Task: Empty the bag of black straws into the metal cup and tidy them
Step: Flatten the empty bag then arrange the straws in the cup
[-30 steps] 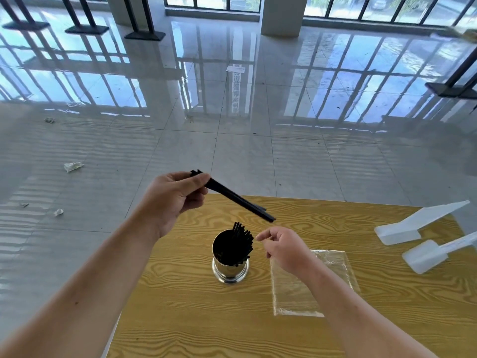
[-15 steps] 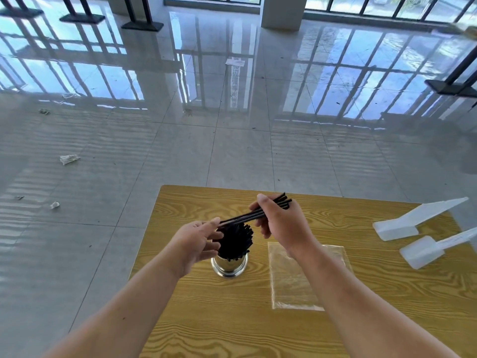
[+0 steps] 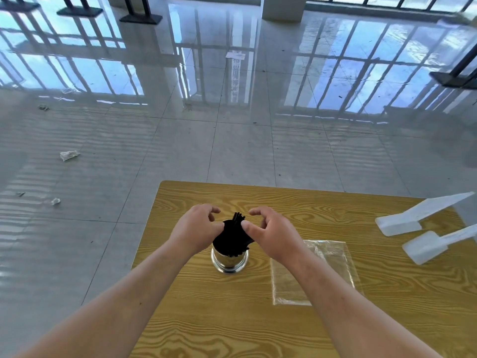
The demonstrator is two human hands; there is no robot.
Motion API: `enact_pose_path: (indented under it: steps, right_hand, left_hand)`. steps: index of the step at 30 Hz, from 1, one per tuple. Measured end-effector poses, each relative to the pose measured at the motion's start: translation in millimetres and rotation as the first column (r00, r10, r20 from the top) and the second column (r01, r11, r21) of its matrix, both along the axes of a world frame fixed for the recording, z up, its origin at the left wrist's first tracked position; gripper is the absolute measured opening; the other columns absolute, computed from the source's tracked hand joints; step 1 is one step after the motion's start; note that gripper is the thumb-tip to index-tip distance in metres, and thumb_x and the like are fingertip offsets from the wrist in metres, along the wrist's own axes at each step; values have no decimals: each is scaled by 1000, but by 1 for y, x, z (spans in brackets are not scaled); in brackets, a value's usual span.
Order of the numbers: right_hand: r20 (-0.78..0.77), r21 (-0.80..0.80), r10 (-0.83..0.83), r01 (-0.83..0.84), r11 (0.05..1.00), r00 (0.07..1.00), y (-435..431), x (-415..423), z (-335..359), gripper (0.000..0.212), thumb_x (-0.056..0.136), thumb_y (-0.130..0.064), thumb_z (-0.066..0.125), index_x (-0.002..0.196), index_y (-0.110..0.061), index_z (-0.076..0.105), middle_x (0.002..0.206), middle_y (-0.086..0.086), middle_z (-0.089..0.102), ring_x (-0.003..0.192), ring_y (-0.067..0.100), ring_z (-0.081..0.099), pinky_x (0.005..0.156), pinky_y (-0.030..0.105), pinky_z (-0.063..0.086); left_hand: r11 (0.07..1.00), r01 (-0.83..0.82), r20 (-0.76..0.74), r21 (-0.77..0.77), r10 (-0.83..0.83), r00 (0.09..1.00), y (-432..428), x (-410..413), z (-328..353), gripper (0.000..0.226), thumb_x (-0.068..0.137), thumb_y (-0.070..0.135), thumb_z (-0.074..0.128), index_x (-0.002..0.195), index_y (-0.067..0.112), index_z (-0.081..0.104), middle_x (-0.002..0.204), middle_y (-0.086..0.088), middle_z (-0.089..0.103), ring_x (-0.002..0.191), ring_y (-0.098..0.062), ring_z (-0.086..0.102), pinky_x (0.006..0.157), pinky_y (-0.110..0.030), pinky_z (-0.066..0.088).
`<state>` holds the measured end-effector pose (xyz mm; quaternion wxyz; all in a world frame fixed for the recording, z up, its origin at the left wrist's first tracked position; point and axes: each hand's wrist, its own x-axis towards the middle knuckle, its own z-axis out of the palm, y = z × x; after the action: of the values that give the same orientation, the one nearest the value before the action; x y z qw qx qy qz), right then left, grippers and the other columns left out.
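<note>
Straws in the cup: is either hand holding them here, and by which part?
Both the left hand and right hand cup the straws around their upper ends above the cup; a firm grip cannot be told.

A single wide-angle head view looks forward and down from above the person's forearms, close over the yellow wood-grain table (image 3: 335, 319). The table fills the lower frame; beyond its far edge the glossy grey tiled floor (image 3: 232, 140) stretches to distant windows. Straight lines bow toward the frame's edges.

Table (image 3: 196, 319) bare lower centre and left; flat bag (image 3: 325, 270) right of cup (image 3: 229, 262); white pieces (image 3: 423, 218) far right.
</note>
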<state>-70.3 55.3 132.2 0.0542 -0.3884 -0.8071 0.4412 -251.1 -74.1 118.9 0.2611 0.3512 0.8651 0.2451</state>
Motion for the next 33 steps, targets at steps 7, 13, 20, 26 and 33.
enact_pose_path:
  steps: [7,13,20,26,33]
  right_hand:
    - [-19,-107,-48,45,993,999,4,31,-19,22,100,-51,65,116,-37,65,71,-11,55,53,2,45,50,22,41]
    - [-38,-141,-63,57,988,997,2,42,-26,9,101,-47,64,106,-39,65,72,-9,60,55,3,49,52,24,47]
    - [-86,-133,-66,55,990,994,4,38,-19,7,104,-39,63,105,-33,68,74,-4,60,60,10,50,57,33,48]
    - [-87,-111,-41,31,993,995,2,27,-14,6,104,-39,63,102,-35,67,74,-3,61,60,12,50,56,36,47]
    - [-115,-115,-69,56,992,991,-3,17,-10,10,102,-36,63,96,-32,70,60,-12,54,52,6,44,53,32,41]
  left_hand:
    - [965,188,-7,-182,-193,981,46,8,-9,89,77,60,80,152,28,47,147,1,49,127,-23,57,98,-37,52]
    - [964,247,-79,-99,-255,964,52,14,-10,19,83,46,74,94,31,76,97,14,67,89,-10,65,68,-28,51]
    - [955,289,-169,-59,-295,940,37,11,6,15,88,40,74,98,29,80,99,12,70,93,-11,64,81,-32,55]
    - [961,276,-226,-4,-270,936,28,7,24,15,88,40,76,98,29,80,99,12,72,93,-11,65,81,-32,55]
    - [971,228,-218,73,-208,954,27,4,39,9,85,36,79,91,29,81,87,16,72,82,-5,64,69,-24,50]
